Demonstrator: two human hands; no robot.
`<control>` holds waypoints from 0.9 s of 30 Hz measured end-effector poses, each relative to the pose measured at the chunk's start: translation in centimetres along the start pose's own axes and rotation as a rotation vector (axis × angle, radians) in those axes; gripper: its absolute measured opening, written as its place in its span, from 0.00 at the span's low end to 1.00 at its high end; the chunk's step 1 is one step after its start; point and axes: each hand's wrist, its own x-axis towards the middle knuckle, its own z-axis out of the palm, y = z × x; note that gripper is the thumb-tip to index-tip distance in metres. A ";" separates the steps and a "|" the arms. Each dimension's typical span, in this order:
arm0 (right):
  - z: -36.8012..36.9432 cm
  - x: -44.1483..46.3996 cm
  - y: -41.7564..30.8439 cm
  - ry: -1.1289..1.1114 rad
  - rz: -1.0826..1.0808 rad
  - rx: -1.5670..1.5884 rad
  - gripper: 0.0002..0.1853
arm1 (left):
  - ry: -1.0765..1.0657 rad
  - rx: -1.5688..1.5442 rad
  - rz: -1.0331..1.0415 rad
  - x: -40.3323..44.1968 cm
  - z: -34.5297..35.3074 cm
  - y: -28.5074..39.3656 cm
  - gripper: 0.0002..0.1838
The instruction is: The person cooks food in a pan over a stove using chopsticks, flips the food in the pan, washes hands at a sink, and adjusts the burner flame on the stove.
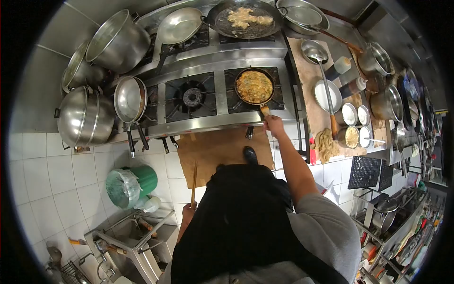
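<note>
My right hand [273,124] is closed around the handle of a small frying pan [236,93], which sits over the front right burner. In the pan lies a round golden-brown omelette-like cake [254,87] that nearly fills it. Down at my left side, my left hand [188,213] grips a pair of long wooden chopsticks [194,182], pointing up and away from me. The fingers of the left hand are partly hidden by my black apron [231,217].
Behind stands a large dark pan [222,23] with a fried piece in it. Pots [118,42] and pans crowd the stove's left side. Bowls, squeeze bottles [353,86] and a ladle [326,85] cover the right counter. A green bin [144,179] stands on the floor at left.
</note>
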 end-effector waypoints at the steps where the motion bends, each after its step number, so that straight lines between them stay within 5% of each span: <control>1: 0.1 -1.5 -1.4 -0.102 -0.053 -0.090 0.19 | -0.015 -0.044 -0.008 0.1 0.5 -0.3 0.16; 4: 0.4 -7.5 -6.4 -0.370 -0.098 -0.243 0.17 | 0.013 0.144 0.128 -0.6 2.5 -1.2 0.18; 8: -1.9 -1.9 -0.5 -0.106 -0.252 -0.434 0.18 | 0.027 0.272 0.121 0.3 4.4 -2.7 0.21; 11: -1.6 -4.9 -5.1 -0.514 -0.045 -0.127 0.19 | 0.039 0.170 -0.022 0.1 6.1 -4.4 0.22; 15: -2.8 -3.8 -4.5 -0.229 -0.025 -0.273 0.17 | 0.133 0.179 -0.011 0.2 7.1 -4.2 0.24; 19: -4.1 -5.3 -5.3 -0.364 -0.076 -0.279 0.15 | 0.118 0.007 0.031 0.8 6.3 -5.6 0.23; 20: -3.8 -4.8 -6.4 -0.373 -0.087 -0.286 0.14 | 0.148 0.394 0.133 -1.6 6.8 -1.5 0.22; 24: -2.6 -3.9 -5.0 -0.494 -0.021 -0.216 0.13 | 0.248 0.112 0.128 -1.9 7.3 -2.4 0.23; 27: -3.3 2.1 0.1 -0.225 -0.099 -0.113 0.12 | 0.136 0.360 0.016 -2.4 6.2 1.4 0.22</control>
